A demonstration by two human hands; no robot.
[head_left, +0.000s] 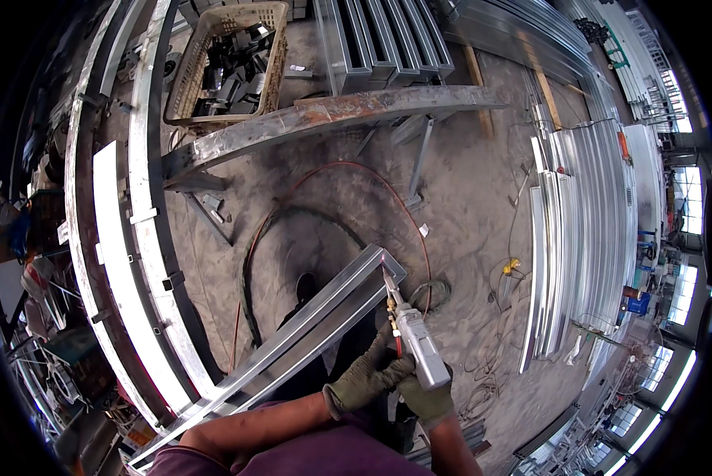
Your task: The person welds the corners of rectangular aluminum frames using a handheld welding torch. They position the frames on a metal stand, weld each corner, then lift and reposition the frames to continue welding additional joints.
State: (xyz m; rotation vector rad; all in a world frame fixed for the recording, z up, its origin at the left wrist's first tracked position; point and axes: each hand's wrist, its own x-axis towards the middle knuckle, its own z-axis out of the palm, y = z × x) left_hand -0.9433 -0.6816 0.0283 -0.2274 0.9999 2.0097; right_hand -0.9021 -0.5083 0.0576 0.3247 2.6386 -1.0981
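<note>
A grey air tool (419, 343) with brass fittings and a red hose slants across the space in front of me. Its narrow nose meets the end corner of a galvanized steel frame piece (316, 305), which runs from the lower left up to the middle. My left hand (369, 379), in a green work glove, is closed against the tool's near left side; its fingertips are partly hidden. Gloved likewise, my right hand (429, 399) wraps round the back end of the tool body from below.
Long metal rails (145, 190) lie along the left, and a rusty steel beam (316, 115) crosses ahead. Beyond it stand a yellow plastic basket (183, 87) of dark metal parts and stacked steel channels (379, 47). Hoses (249, 262) loop over the floor; profile bundles (582, 238) lie right.
</note>
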